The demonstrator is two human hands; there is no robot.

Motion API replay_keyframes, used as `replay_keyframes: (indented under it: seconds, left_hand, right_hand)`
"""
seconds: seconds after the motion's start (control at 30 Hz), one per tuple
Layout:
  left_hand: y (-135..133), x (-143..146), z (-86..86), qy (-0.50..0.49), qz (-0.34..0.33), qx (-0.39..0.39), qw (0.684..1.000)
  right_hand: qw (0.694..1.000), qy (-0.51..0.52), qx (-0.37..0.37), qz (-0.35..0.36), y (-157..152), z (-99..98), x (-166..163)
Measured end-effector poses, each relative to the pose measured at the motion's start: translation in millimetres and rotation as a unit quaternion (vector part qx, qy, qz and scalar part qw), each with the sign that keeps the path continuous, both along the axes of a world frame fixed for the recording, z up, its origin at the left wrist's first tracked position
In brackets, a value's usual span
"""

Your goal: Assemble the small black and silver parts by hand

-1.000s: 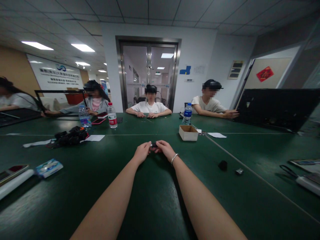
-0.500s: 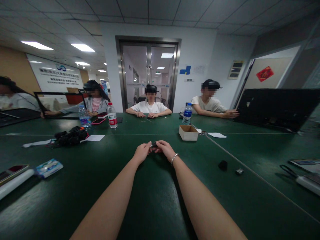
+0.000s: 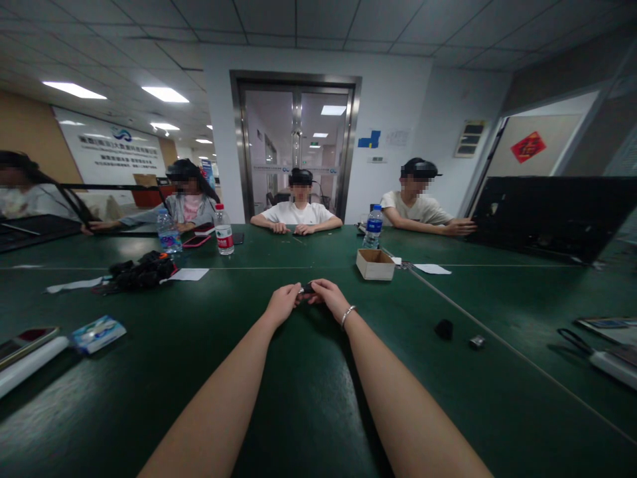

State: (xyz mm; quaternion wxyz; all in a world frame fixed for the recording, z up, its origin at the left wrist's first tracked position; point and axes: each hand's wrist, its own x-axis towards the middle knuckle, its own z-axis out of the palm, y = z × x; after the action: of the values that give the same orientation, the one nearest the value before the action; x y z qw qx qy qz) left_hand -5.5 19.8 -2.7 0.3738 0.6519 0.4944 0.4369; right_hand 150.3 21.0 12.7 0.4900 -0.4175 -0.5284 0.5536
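Both my hands meet over the middle of the green table [image 3: 308, 372], pinching one small dark piece with a silvery end [image 3: 307, 289]. My left hand [image 3: 283, 304] has its thumb and fingers closed on the silvery end. On the dark end, my right hand [image 3: 328, 297] is closed too, with a silver bracelet [image 3: 348, 316] at its wrist. Fingers cover most of the piece, so its kind is unclear. To the right of my forearm lie a small black piece [image 3: 444, 329] and a small metal piece [image 3: 476, 342].
An open cardboard box [image 3: 375, 267] stands beyond my right hand. Bottles [image 3: 223, 230] and a tangled black bundle [image 3: 142, 271] are further off. A blue-white packet [image 3: 98, 334] lies at left. Several people sit across the table; a large black panel [image 3: 552, 219] stands at right.
My hands and the small piece stay practically where they were. At the far left, a person's black frame has shifted a little to the left and tilted.
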Motion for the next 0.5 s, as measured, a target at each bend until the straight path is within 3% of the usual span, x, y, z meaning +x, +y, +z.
replay_keyframes:
  seconds: [0.5]
  left_hand:
    - [-2.1, 1.7, 2.5, -0.013, 0.007, -0.006, 1.000]
  right_hand:
    - [1.000, 0.012, -0.001, -0.012, -0.5, 0.8, -1.2]
